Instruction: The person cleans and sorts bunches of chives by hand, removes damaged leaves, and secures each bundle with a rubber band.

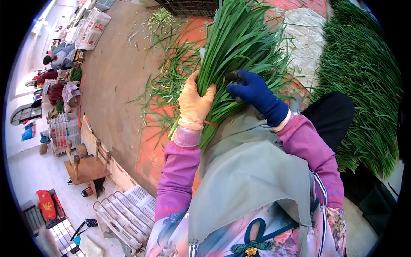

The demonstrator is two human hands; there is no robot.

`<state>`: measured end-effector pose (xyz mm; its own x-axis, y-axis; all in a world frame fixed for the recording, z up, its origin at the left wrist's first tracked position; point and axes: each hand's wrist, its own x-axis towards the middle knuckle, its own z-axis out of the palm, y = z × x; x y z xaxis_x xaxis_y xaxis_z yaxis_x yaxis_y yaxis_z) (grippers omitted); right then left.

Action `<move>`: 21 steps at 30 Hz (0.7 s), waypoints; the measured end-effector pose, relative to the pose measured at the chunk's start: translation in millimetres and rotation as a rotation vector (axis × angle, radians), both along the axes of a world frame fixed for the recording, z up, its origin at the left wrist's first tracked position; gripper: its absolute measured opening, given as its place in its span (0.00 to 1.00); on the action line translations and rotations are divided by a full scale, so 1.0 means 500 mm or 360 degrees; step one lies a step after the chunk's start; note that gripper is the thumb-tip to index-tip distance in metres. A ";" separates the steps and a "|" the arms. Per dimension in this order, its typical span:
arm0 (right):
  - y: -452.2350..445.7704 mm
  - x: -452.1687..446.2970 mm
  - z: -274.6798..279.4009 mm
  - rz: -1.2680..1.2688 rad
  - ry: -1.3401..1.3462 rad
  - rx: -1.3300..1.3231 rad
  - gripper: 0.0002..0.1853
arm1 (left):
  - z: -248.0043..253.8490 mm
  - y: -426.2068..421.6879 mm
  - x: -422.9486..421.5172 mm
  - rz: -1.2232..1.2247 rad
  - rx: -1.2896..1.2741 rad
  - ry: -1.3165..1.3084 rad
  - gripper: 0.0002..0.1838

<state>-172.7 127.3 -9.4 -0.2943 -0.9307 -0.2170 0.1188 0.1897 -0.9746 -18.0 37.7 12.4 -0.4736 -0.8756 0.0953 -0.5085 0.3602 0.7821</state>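
Note:
A large bunch of long, flat green leaves, looking like garlic chives [244,32], rests across my lap with its leaf ends pointing away. My left hand [195,103], in a peach-orange rubber glove, is closed round the left side of the bunch, thumb toward its middle. On the bunch's right side is my right hand [257,94] in a dark blue glove with blackened fingertips. Its fingers are curled in among the leaves; exactly which leaves they pinch is hidden. Below my left hand, a red band [209,123] crosses the stems.
Loose leaves [182,64] litter an orange sheet [152,165] on the left. A big heap of chives [359,85] lies to the right, beside a whitish sheet [303,43]. A dark crate [188,6] stands ahead. Further left are a wooden stool [87,169], white crates [128,214] and people [62,55].

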 end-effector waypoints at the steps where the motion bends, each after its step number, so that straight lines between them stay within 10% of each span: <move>1: 0.002 -0.003 0.005 0.0112 -0.0129 0.0016 0.19 | 0.003 0.002 -0.001 0.0003 -0.0039 -0.0055 0.26; 11: 0.015 0.015 -0.005 -0.0056 0.0482 0.0056 0.15 | 0.008 0.031 -0.014 0.0010 -0.0321 -0.0148 0.27; 21: 0.020 0.035 -0.005 0.0000 -0.0132 0.0130 0.13 | 0.004 0.053 -0.014 -0.0081 -0.0513 -0.0241 0.28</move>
